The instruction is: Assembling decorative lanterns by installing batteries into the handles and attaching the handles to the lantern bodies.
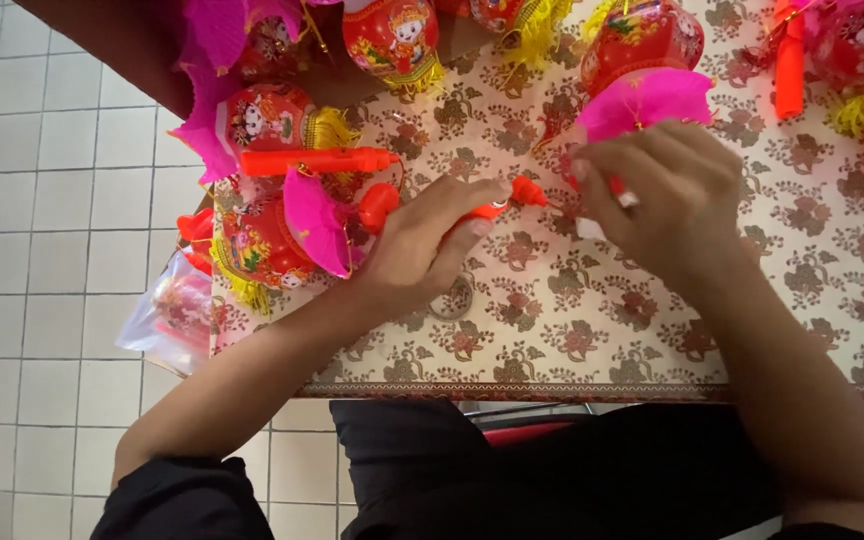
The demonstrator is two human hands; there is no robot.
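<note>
Your left hand has its fingers clamped along an orange plastic handle, thumb underneath and forefinger stretched on top, with the bulbous tip poking out toward the middle of the table. Your right hand is curled with its fingertips pinched together on something small: a sliver of white and a bit of orange show beneath the knuckles, but you can't tell from here exactly what it is. The two hands sit close, the handle's tip just short of your right fingers.

The risk is in that small pinched piece: if the pinch loosens while you bring it to the tip, it could drop onto the busy floral tablecloth and be hard to spot against the pattern. A push off-axis could also twist the handle in your left grip.

Just behind your right hand a pink paper fan on a red lantern sits close enough to crumple if you lift your knuckles. To your left, a pile of lanterns and a loose orange stick crowd the table corner, and a plastic bag hangs over the edge. The open room lies toward you and to the right, up to the table's near edge.
</note>
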